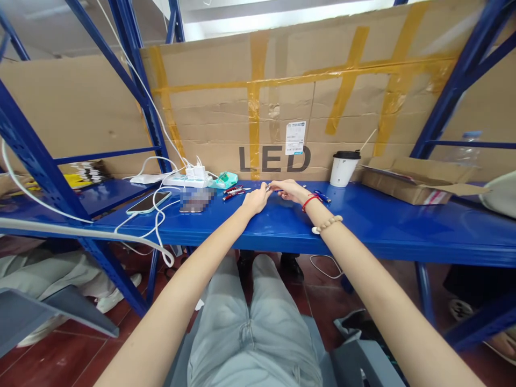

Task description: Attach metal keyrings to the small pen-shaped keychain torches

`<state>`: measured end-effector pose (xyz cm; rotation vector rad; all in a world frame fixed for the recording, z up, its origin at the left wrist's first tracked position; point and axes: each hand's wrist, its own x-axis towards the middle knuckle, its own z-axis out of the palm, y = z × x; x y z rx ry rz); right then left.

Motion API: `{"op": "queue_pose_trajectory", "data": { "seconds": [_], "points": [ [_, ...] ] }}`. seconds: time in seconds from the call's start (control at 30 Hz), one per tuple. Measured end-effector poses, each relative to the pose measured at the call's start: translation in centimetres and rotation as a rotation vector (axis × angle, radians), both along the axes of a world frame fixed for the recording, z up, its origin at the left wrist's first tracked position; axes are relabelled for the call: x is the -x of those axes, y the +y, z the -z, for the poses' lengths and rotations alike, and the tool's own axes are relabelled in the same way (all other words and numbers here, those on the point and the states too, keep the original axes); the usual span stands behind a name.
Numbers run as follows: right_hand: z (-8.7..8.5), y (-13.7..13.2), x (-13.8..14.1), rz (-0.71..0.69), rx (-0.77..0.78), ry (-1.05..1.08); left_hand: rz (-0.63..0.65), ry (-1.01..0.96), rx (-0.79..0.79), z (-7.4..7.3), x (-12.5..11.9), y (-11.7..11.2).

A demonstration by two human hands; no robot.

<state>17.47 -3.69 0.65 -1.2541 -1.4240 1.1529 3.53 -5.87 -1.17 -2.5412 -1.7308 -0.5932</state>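
Observation:
My left hand [256, 200] is closed, its fingertips pinched together above the blue shelf table [363, 226]. Fingertips of my right hand [291, 190] meet it from the other side, also closed. Between them shows a small, pale, shiny bit, too small to name. Just left of my left hand lie several red pens [233, 194]. Blue pens [322, 196] rest beyond my right wrist, partly hidden by it. A red string bracelet [309, 202] and a beaded bracelet [327, 224] are on my right arm.
To the left are a phone [149, 202], a power strip [181, 179] with white cables, and a green packet [226, 180]. A lidded paper cup [344, 169] with a straw and an open cardboard box [419, 180] stand right. A cardboard wall [209, 118] closes the back.

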Motion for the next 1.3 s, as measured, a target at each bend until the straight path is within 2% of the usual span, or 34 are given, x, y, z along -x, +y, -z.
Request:
{"op": "queue_pose_trajectory", "data": {
  "seconds": [0.17,0.27,0.4,0.47,0.6,0.67,0.87,1.07,1.2,1.3],
  "points": [
    [-0.2,-0.5,-0.1,-0.005,-0.016,-0.019,0.02,-0.008,-0.029,0.0,0.1,0.2],
    [-0.2,-0.7,-0.2,-0.009,-0.028,-0.032,-0.011,-0.026,-0.021,0.2,0.2,0.7],
    [0.1,-0.5,-0.8,-0.139,-0.113,-0.035,-0.018,-0.099,-0.017,0.6,0.5,1.4],
    [0.4,-0.1,-1.2,-0.178,-0.179,-0.056,0.046,-0.146,-0.015,0.8,0.8,1.8],
    [1.0,0.7,-1.8,-0.169,-0.259,-0.149,0.217,-0.159,0.022,1.3,1.1,2.6],
    [1.3,1.0,-2.0,-0.174,-0.283,-0.179,0.236,-0.114,0.039,1.4,1.1,2.6],
    [1.5,0.9,-1.9,-0.23,-0.317,-0.274,0.209,0.009,0.077,0.9,0.7,1.3],
    [1.0,-0.3,-1.0,-0.103,-0.163,-0.398,0.178,0.069,0.097,0.4,0.4,0.5],
    [1.2,-0.3,-0.2,-0.122,-0.144,-0.473,0.096,0.055,0.119,0.4,0.3,0.5],
    [1.4,-0.1,0.0,-0.138,-0.172,-0.475,0.096,0.012,0.12,0.4,0.4,0.5]
  ]
}}
